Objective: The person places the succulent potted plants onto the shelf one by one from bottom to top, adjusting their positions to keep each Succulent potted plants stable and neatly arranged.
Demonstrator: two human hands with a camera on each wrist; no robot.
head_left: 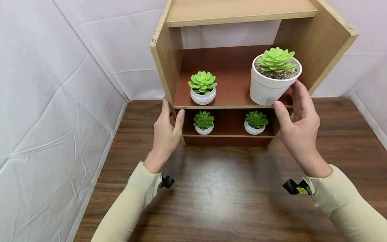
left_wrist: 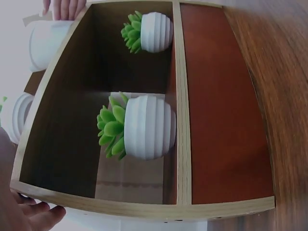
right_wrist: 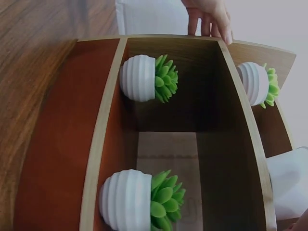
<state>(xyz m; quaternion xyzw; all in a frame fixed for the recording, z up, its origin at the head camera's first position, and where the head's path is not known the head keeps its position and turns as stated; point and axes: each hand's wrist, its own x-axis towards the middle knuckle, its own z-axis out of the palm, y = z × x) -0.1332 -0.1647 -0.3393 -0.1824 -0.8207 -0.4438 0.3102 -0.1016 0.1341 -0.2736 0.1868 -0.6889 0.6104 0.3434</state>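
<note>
My left hand (head_left: 167,132) holds the left side panel of a wooden shelf unit (head_left: 242,18), thumb at the front edge, fingers along the outside. My right hand (head_left: 302,126) grips a large white pot (head_left: 267,87) with a light green artificial succulent (head_left: 276,59) and gravel, thumb low at its front, fingers behind its right side. The pot is at the right of the upper compartment, by the board's front edge; whether its base touches the board I cannot tell. To its left stands a smaller potted succulent (head_left: 203,95) in a ribbed white pot.
In the compartment below stand two small potted succulents, one on the left (head_left: 204,130) and one on the right (head_left: 255,129). The unit rests on a dark wood-grain table (head_left: 211,195). White sheeting (head_left: 54,101) hangs at the left and behind.
</note>
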